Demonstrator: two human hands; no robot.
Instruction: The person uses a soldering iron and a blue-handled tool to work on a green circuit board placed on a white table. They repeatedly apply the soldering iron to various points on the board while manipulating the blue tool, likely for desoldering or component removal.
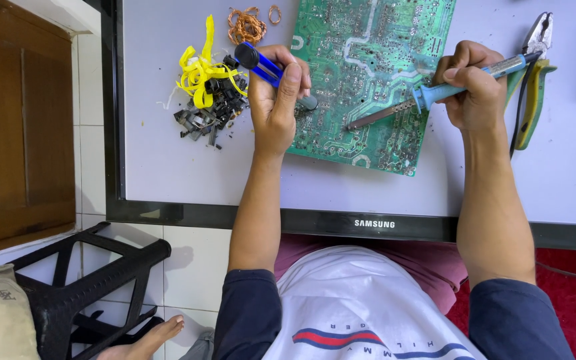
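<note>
A green circuit board [368, 40] lies solder side up on a flat white panel [161, 160]. My left hand [276, 107] grips a blue tool with a black end [256, 61], its tip resting near the board's left edge. My right hand [469, 83] holds a blue-handled soldering iron [435, 90]; its metal tip touches the board near the middle.
A heap of yellow strips and small dark parts [209, 93] sits left of the board, with copper wire coils [247, 27] behind it. Green-handled pliers [535, 80] lie at the right. A black plastic stool [81, 280] and a bare foot [151, 337] are on the tiled floor.
</note>
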